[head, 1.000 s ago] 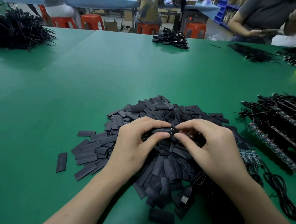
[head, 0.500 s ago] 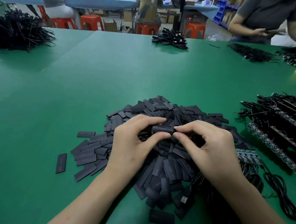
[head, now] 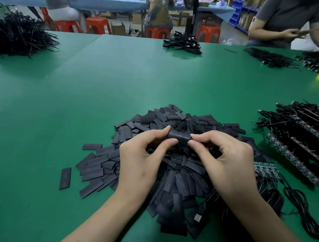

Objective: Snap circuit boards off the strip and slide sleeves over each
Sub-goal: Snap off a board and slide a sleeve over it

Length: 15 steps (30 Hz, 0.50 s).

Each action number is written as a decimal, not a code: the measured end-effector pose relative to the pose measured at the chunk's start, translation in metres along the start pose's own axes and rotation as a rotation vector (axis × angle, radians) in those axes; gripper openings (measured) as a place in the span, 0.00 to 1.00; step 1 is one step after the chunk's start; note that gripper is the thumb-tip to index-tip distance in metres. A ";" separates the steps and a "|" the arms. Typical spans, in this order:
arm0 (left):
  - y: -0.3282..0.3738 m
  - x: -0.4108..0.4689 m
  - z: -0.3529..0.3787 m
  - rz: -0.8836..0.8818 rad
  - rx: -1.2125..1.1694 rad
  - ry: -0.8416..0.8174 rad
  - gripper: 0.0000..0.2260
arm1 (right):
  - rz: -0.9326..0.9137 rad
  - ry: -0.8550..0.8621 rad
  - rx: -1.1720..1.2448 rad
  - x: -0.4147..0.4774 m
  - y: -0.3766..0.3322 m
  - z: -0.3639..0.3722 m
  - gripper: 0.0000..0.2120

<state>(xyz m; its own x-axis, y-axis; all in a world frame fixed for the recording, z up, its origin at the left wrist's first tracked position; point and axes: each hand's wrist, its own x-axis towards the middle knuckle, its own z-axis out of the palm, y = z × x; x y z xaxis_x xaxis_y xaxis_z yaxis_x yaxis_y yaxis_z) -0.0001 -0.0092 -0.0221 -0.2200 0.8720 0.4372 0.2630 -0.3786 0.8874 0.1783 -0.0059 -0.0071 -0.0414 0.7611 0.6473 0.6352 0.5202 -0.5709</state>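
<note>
Sleeve (head: 178,136) held horizontal just above pile of sleeves (head: 171,185), at 6 o'clock on table (head: 120,81). Left hand (head: 141,157) pinches its 9 o'clock end between thumb and forefinger; right hand (head: 225,162) pinches its 3 o'clock end likewise. Board inside: cannot tell. Sleeve likely light, thin, soft, flattens under squeeze; best held by edges, mouth left open. Board strips (head: 303,144) at 3 o'clock of pile, probably brittle at snap lines.
</note>
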 end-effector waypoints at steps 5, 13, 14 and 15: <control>0.001 -0.001 0.002 -0.063 -0.045 -0.019 0.15 | 0.016 0.011 0.019 0.000 -0.003 0.000 0.03; 0.000 0.001 0.005 -0.184 -0.219 -0.051 0.15 | 0.054 0.022 0.082 0.000 -0.010 0.001 0.04; 0.000 0.002 0.005 -0.190 -0.241 -0.054 0.15 | 0.061 0.019 0.089 -0.001 -0.010 0.001 0.04; 0.001 0.003 0.005 -0.195 -0.261 -0.056 0.15 | 0.074 0.015 0.103 0.000 -0.009 0.000 0.05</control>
<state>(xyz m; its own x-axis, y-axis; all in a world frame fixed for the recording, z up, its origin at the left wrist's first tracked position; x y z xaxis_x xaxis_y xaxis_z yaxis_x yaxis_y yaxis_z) 0.0040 -0.0058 -0.0210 -0.1882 0.9489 0.2532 -0.0305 -0.2633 0.9642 0.1722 -0.0108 -0.0022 0.0147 0.7933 0.6087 0.5531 0.5006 -0.6659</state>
